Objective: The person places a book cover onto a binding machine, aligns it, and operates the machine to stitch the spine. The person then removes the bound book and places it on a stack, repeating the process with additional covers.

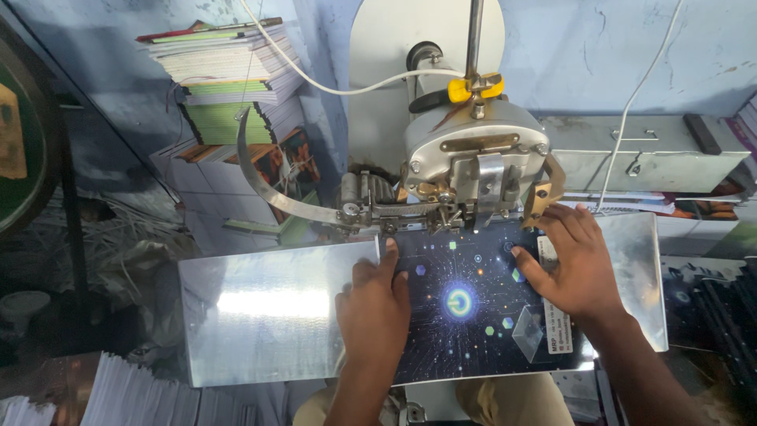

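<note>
- Left hand (pixel 373 304) flat, fingers spread, pressing dark booklet (pixel 473 308) (glossy cover) onto metal table (pixel 268 312).
- Right hand (pixel 572 264) flat on booklet's right side, under stitching machine (pixel 473 170).

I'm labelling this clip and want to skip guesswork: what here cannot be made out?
Head view only:
- Whether the machine head touches the dark booklet: its front parts hide the contact spot.
- The booklet's corners under the left hand and right hand.
- White paper stack: cut off by the bottom edge.
- Left background: dark and blurred.
</note>
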